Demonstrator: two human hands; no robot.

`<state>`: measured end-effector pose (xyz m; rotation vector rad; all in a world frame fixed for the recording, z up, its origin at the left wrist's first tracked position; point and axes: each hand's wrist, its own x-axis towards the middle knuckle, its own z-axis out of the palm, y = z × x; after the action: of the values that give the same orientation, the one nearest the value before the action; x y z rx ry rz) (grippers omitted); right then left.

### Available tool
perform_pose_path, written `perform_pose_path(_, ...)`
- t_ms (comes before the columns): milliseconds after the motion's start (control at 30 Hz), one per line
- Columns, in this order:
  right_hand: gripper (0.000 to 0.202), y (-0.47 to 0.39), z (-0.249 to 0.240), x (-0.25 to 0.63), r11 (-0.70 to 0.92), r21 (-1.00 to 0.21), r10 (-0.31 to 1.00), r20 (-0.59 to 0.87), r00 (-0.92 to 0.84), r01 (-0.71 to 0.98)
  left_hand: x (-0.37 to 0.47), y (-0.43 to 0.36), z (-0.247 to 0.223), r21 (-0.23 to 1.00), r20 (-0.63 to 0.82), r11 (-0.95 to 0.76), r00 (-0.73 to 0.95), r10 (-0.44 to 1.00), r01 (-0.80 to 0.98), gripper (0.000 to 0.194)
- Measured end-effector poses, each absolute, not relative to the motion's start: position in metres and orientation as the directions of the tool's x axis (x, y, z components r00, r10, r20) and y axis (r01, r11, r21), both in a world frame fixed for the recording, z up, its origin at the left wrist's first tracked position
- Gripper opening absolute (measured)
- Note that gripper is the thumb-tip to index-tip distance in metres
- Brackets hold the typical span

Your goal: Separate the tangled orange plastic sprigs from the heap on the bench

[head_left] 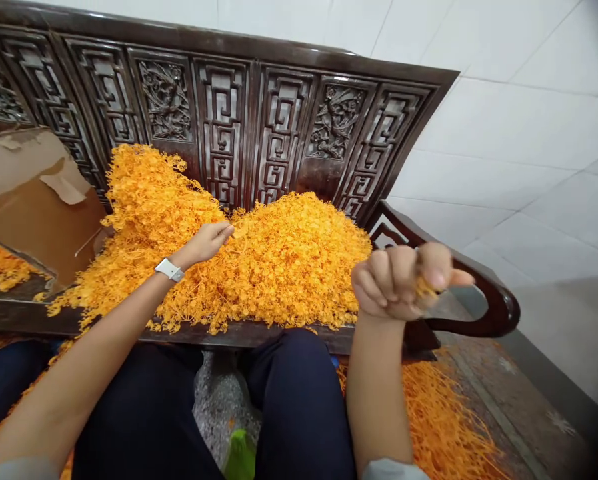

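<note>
Small curly orange plastic pieces lie in a large heap (299,260) on the seat of a dark carved wooden bench (249,337). My left hand (206,243), with a white watch (169,269) at the wrist, reaches over the middle of the heap. Its fingers are pressed together at the pieces, and whatever they pinch blends into the orange. My right hand (399,280) is raised above the bench's right end, curled into a fist and slightly blurred. A small orange plastic piece (425,288) shows between its thumb and fingers.
A torn cardboard box (43,207) stands at the left on the bench. The curved armrest (493,313) borders the right end. Orange stringy strands (443,413) cover the floor at lower right. Something bright green (239,457) sits between my knees. Another dark-trousered leg (9,380) shows at far left.
</note>
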<state>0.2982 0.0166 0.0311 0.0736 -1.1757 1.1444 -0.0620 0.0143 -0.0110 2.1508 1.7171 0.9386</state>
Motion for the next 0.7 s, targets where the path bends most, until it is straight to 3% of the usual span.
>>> perform_pose_path(33, 0.033, 0.023, 0.025, 0.295, 0.403, -0.566, 0.743, 0.661, -0.104, -0.719, -0.061, 0.014, -0.011, 0.599, 0.340, -0.287, 0.087, 0.937, 0.747, 0.050)
perform_pose_path(100, 0.034, 0.034, 0.007, 0.276, 0.122, -0.744, 0.933, 0.311, -0.179, -0.657, -0.051, 0.011, -0.007, 0.711, 0.357, -0.323, 0.075, 0.931, 0.625, 0.048)
perform_pose_path(167, 0.032, 0.041, -0.010, 0.251, -0.108, -0.818, 0.982, 0.001, -0.189, -0.565, -0.033, 0.007, -0.001, 0.817, 0.340, -0.339, 0.085, 0.937, 0.467, 0.043)
perform_pose_path(200, 0.034, 0.042, -0.016, 0.239, -0.136, -0.850, 0.980, -0.042, -0.193, -0.508, -0.023, 0.004, 0.003, 0.859, 0.321, -0.331, 0.092, 0.943, 0.390, 0.041)
perform_pose_path(333, 0.041, 0.035, -0.018, 0.212, 0.117, -0.955, 0.905, 0.216, -0.367, -0.273, 0.016, -0.007, 0.017, 0.887, 0.334, -0.362, 0.142, 0.932, 0.287, 0.039)
perform_pose_path(433, 0.040, 0.019, -0.005, 0.213, 0.399, -0.902, 0.825, 0.432, -0.366, -0.166, 0.027, -0.007, 0.017, 0.832, 0.401, -0.439, 0.179, 0.898, 0.339, 0.038)
perform_pose_path(500, 0.043, 0.002, 0.002, 0.221, 0.518, -0.845, 0.751, 0.524, -0.403, -0.134, 0.018, 0.001, 0.013, 0.874, 0.369, -0.380, 0.094, 0.925, 0.303, 0.037)
perform_pose_path(567, 0.039, -0.017, 0.007, 0.231, 0.515, -0.808, 0.557, 0.570, -0.604, -0.287, -0.001, 0.011, 0.008, 0.958, 0.252, -0.229, -0.129, 0.959, 0.171, 0.032)
perform_pose_path(633, 0.033, -0.029, 0.011, 0.239, 0.347, -0.735, 0.202, 0.666, -0.718, -0.583, -0.022, 0.017, 0.007, 0.991, 0.132, -0.129, -0.346, 0.929, 0.032, 0.025)
perform_pose_path(667, 0.031, -0.030, 0.013, 0.241, 0.221, -0.683, 0.109, 0.727, -0.678, -0.696, -0.031, 0.017, 0.008, 0.993, 0.105, -0.119, -0.394, 0.913, -0.010, 0.022)
perform_pose_path(700, 0.028, -0.027, 0.014, 0.241, 0.119, -0.634, 0.142, 0.773, -0.619, -0.764, -0.037, 0.016, 0.010, 0.991, 0.105, -0.128, -0.392, 0.914, -0.033, 0.020)
